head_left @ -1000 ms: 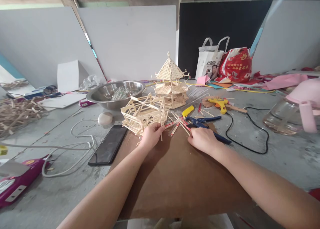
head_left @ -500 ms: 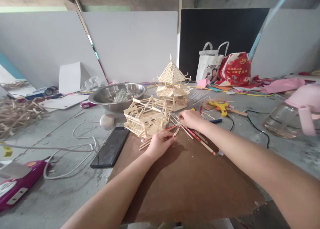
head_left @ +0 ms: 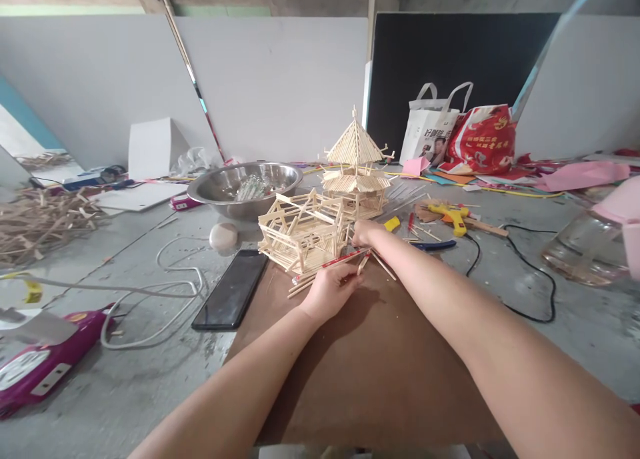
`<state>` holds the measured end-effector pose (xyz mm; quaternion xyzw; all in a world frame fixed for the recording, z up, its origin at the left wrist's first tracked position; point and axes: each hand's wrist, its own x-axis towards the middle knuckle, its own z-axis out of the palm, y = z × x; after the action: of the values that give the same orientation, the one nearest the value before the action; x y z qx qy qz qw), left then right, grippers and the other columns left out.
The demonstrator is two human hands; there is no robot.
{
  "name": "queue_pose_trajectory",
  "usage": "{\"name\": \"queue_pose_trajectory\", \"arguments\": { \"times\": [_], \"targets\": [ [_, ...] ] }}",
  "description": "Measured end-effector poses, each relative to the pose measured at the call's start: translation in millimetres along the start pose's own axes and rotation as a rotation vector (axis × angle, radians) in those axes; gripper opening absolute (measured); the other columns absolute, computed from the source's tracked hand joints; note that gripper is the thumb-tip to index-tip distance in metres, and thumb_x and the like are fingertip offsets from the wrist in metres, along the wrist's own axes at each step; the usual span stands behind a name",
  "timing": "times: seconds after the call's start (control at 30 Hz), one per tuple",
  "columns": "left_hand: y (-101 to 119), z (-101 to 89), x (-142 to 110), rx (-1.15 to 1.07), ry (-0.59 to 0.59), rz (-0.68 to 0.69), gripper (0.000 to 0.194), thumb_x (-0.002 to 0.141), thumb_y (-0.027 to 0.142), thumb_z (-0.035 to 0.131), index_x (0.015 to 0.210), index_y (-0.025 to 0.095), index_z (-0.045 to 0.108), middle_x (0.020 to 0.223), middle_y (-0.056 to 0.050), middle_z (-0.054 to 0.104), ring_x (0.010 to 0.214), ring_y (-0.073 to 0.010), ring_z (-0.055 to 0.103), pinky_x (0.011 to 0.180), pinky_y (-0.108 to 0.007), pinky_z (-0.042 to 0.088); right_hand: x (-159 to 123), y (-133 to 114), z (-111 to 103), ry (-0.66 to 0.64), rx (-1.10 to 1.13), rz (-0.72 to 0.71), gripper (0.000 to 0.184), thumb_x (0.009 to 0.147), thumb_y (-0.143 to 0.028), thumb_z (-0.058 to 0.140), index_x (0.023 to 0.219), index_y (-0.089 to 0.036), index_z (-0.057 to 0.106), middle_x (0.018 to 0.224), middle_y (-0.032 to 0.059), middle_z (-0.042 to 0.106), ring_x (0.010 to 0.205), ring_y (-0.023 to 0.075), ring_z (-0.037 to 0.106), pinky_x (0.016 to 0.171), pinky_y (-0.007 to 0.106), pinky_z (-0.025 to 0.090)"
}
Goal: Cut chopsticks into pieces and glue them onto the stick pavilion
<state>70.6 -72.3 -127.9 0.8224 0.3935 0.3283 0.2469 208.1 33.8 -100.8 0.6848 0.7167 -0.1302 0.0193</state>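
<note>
Clock directions are read from the middle of the brown board (head_left: 385,359), with twelve o'clock on the side away from the person. The left hand (head_left: 331,292), toward eleven o'clock, is narrowed, with thumb and fingers pinched on a short stick (head_left: 363,263). The right hand (head_left: 366,233), near twelve o'clock, lies farther out, its fingers curled down beside the open stick frame (head_left: 301,239); whether they grip anything cannot be told. The frame, many-sided and built of pale wooden sticks, stands at eleven o'clock. Loose sticks (head_left: 384,265), some marked in red, lie around the hands at the far part of the board. Beyond, near twelve o'clock, a tiered pagoda model (head_left: 355,149) stands upright.

Surroundings: a black phone (head_left: 231,291) lies flat at ten o'clock; a metal basin (head_left: 215,195) holding clear pieces stands behind the frame at eleven. At one o'clock are a blue handle (head_left: 436,246), a yellow glue gun (head_left: 456,219) and, farther back, a red bag (head_left: 483,139). A clear pitcher (head_left: 575,249) with a pink lid occupies two o'clock; a magenta power strip (head_left: 75,345), nine.
</note>
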Motion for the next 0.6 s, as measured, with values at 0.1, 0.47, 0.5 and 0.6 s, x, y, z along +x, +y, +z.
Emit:
{"name": "queue_pose_trajectory", "arguments": {
  "times": [0.1,0.47,0.5,0.6],
  "targets": [
    [-2,0.0,-1,-0.011,-0.019,-0.013,0.021,0.073,0.028,0.046,0.080,0.015,0.062,0.070,-0.002,0.062,0.062,-0.0100,0.053,0.059,-0.019,0.041,-3,-3,-3,0.018,-0.013,0.043,0.036,0.060,-0.029,0.057,0.091,-0.013,0.063,0.097,0.0135,0.061,0.084,0.0239,0.057,0.064,0.029,0.043],
    [24,-33.6,6,-0.224,0.238,-0.117,0.020,0.070,0.033,0.051,0.073,0.016,0.061,0.063,0.000,0.060,0.056,-0.0081,0.051,0.054,-0.018,0.041,-67,33,-35,0.203,-0.031,0.075,0.022,0.064,-0.028,0.048,0.072,-0.015,0.063,0.062,0.0089,0.062,0.065,0.0188,0.057,0.052,0.024,0.035],
    [27,-45.3,10,-0.254,0.329,-0.125,0.019,0.067,0.033,0.054,0.069,0.015,0.061,0.061,0.000,0.059,0.054,-0.0077,0.051,0.054,-0.019,0.042,-78,38,-33,0.248,-0.002,0.049,0.020,0.064,-0.029,0.047,0.070,-0.017,0.062,0.061,0.0072,0.061,0.062,0.0176,0.056,0.049,0.024,0.033],
    [28,-82.6,25,-0.293,0.563,-0.127,0.020,0.062,0.035,0.059,0.063,0.015,0.058,0.056,0.000,0.057,0.051,-0.0074,0.052,0.053,-0.020,0.044,-107,42,-14,0.331,0.063,0.039,0.012,0.062,-0.027,0.047,0.062,-0.019,0.056,0.058,0.0035,0.058,0.056,0.0145,0.052,0.047,0.022,0.029]
  ]
}}
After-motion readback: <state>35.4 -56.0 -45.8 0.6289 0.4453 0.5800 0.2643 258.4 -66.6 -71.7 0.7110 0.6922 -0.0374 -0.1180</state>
